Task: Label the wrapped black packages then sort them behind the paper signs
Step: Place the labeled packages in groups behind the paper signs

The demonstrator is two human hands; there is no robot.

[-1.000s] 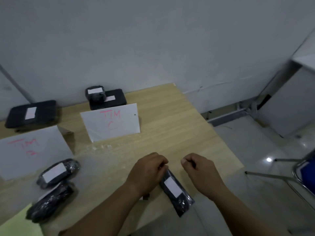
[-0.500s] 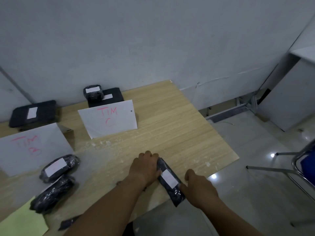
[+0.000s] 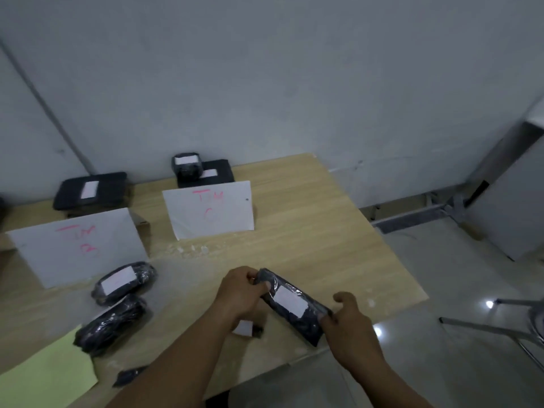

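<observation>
Both forearms reach in over the near edge of the table [image 3: 309,219]. The left hand [image 3: 240,293] curls round the far end of a wrapped black package [image 3: 290,303], fingers closed on it; the right hand [image 3: 348,322] pinches the near end. The package sits between them just over the table — white label [image 3: 290,298] facing up — in front of the paper sign [image 3: 210,209].

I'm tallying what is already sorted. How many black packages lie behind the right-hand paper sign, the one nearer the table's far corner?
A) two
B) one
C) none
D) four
A: behind the right paper sign there is a small labelled package and, partly under it, a flat labelled package; no others show there.
</observation>
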